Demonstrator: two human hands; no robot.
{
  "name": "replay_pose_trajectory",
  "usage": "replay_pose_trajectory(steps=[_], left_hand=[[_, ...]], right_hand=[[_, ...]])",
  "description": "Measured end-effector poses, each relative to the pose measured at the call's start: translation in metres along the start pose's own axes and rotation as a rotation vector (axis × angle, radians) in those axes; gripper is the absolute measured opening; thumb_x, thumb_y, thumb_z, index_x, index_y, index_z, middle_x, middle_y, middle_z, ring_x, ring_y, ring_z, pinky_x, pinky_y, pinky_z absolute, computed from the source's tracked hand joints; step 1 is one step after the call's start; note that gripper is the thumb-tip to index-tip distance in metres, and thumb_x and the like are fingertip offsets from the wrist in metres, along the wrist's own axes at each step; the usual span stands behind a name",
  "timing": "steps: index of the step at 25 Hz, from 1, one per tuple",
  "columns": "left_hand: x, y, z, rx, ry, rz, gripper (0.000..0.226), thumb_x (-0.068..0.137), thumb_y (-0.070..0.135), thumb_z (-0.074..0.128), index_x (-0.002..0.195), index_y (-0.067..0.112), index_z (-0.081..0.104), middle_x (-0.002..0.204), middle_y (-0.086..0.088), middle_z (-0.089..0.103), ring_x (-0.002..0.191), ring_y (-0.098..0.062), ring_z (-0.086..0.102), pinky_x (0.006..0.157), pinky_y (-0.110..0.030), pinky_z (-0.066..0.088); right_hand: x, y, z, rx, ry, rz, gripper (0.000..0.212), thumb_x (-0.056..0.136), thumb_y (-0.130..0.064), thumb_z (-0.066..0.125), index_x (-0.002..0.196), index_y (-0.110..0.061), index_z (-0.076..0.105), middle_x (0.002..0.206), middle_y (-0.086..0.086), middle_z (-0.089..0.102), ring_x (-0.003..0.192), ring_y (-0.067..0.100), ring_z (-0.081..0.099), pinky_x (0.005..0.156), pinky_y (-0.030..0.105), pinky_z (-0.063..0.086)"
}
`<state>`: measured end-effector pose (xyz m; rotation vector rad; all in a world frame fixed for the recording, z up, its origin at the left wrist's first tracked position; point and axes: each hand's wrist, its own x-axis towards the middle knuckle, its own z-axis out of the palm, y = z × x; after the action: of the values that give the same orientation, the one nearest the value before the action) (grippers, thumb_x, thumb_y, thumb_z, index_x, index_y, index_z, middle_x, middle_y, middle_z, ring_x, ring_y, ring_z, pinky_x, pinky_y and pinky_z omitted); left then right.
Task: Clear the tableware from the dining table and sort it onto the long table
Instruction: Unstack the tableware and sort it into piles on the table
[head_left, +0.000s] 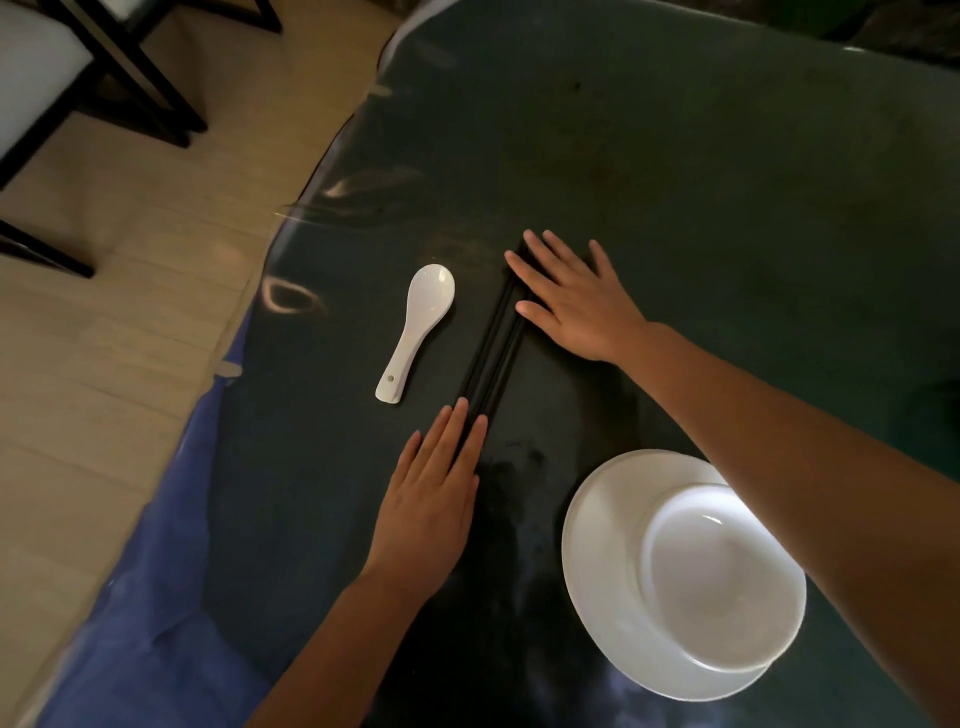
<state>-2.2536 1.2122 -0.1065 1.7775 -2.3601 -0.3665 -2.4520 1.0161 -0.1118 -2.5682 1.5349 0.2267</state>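
A pair of black chopsticks (493, 347) lies on the dark glass-covered table (727, 208), running from near to far. My left hand (431, 499) rests flat with its fingertips touching their near ends. My right hand (576, 296) lies flat with spread fingers over their far ends. A white ceramic spoon (418, 327) lies just left of the chopsticks, bowl away from me. A white bowl (722, 577) sits in a white plate (597, 571) at the lower right, partly under my right forearm.
The table's curved edge (291, 218) runs down the left, with a blue cloth (156, 571) hanging below it. Beyond it is light wooden floor (104, 364) and dark-framed chairs (78, 78) with pale seats at the upper left.
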Motion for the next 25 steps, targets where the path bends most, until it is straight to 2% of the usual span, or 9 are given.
replay_pose_trajectory(steps=[6, 9, 12, 15, 17, 19, 20, 22, 25], left_hand=[[0.000, 0.001, 0.002, 0.079, -0.059, -0.005, 0.054, 0.092, 0.033, 0.026, 0.141, 0.011, 0.031, 0.149, -0.008, 0.033, 0.138, -0.026, 0.029, 0.109, -0.046, 0.028], [-0.002, 0.004, -0.001, 0.064, -0.108, -0.007, 0.060, 0.091, 0.040, 0.025, 0.144, 0.012, 0.019, 0.153, -0.005, 0.017, 0.141, -0.025, 0.017, 0.112, -0.046, 0.024], [-0.002, 0.010, -0.011, -0.001, -0.058, -0.028, 0.061, 0.091, 0.040, 0.025, 0.145, 0.015, 0.012, 0.153, -0.004, 0.008, 0.143, -0.024, 0.006, 0.115, -0.046, 0.015], [-0.003, 0.030, -0.024, -0.185, 0.112, -0.085, 0.053, 0.089, 0.035, 0.037, 0.137, 0.012, 0.039, 0.145, -0.009, 0.041, 0.134, -0.026, 0.036, 0.109, -0.045, 0.028], [-0.005, 0.051, -0.029, -0.475, 0.142, -0.199, 0.037, 0.087, 0.032, 0.046, 0.119, 0.014, 0.055, 0.117, -0.004, 0.061, 0.104, -0.016, 0.058, 0.092, -0.037, 0.049], [-0.007, 0.071, -0.027, -0.620, 0.014, -0.343, 0.029, 0.084, 0.033, 0.054, 0.107, 0.017, 0.058, 0.102, 0.002, 0.062, 0.083, -0.009, 0.058, 0.074, -0.030, 0.051], [-0.007, 0.078, -0.023, -0.605, -0.107, -0.388, 0.029, 0.082, 0.035, 0.057, 0.106, 0.018, 0.058, 0.101, 0.004, 0.061, 0.080, -0.008, 0.058, 0.072, -0.028, 0.049], [-0.007, 0.088, -0.016, -0.560, -0.312, -0.418, 0.022, 0.080, 0.034, 0.060, 0.095, 0.017, 0.060, 0.093, 0.004, 0.066, 0.076, -0.011, 0.062, 0.071, -0.029, 0.051], [-0.005, 0.091, -0.015, -0.656, -0.418, -0.486, 0.006, 0.079, 0.021, 0.060, 0.073, 0.019, 0.060, 0.075, 0.001, 0.071, 0.062, -0.009, 0.068, 0.064, -0.029, 0.058]], right_hand=[[0.005, -0.003, 0.003, -0.011, 0.010, 0.013, 0.062, 0.090, -0.058, 0.010, 0.146, -0.034, -0.002, 0.159, -0.001, -0.004, 0.145, 0.016, -0.006, 0.114, 0.054, -0.002], [0.000, -0.007, -0.010, -0.004, -0.032, 0.027, 0.061, 0.093, -0.055, 0.015, 0.147, -0.033, -0.002, 0.159, 0.000, -0.005, 0.145, 0.017, -0.008, 0.114, 0.055, -0.003], [-0.018, -0.007, -0.042, 0.236, 0.041, 0.145, 0.056, 0.096, -0.044, 0.032, 0.146, -0.025, 0.019, 0.157, 0.007, 0.016, 0.144, 0.023, 0.012, 0.114, 0.051, 0.012], [-0.077, 0.006, -0.072, 0.595, 0.179, 0.300, 0.038, 0.092, -0.033, 0.049, 0.126, -0.017, 0.053, 0.126, 0.010, 0.057, 0.111, 0.023, 0.056, 0.091, 0.031, 0.041], [-0.141, 0.014, -0.079, 0.608, 0.127, 0.416, 0.033, 0.087, -0.037, 0.055, 0.115, -0.020, 0.061, 0.105, 0.002, 0.062, 0.083, 0.012, 0.059, 0.071, 0.022, 0.041], [-0.205, 0.012, -0.076, 0.671, -0.009, 0.567, 0.034, 0.081, -0.043, 0.060, 0.111, -0.026, 0.061, 0.098, -0.005, 0.062, 0.074, 0.000, 0.054, 0.065, 0.019, 0.039], [-0.231, 0.008, -0.071, 0.727, -0.088, 0.618, 0.036, 0.079, -0.044, 0.062, 0.111, -0.029, 0.060, 0.098, -0.007, 0.063, 0.076, -0.003, 0.055, 0.067, 0.022, 0.042], [-0.266, -0.002, -0.056, 0.892, -0.209, 0.667, 0.033, 0.078, -0.040, 0.064, 0.110, -0.033, 0.058, 0.103, -0.006, 0.065, 0.082, 0.004, 0.063, 0.071, 0.029, 0.053], [-0.289, -0.013, -0.033, 1.141, -0.220, 0.752, 0.040, 0.083, -0.025, 0.060, 0.122, -0.025, 0.053, 0.116, 0.003, 0.064, 0.086, 0.015, 0.070, 0.071, 0.037, 0.060]])
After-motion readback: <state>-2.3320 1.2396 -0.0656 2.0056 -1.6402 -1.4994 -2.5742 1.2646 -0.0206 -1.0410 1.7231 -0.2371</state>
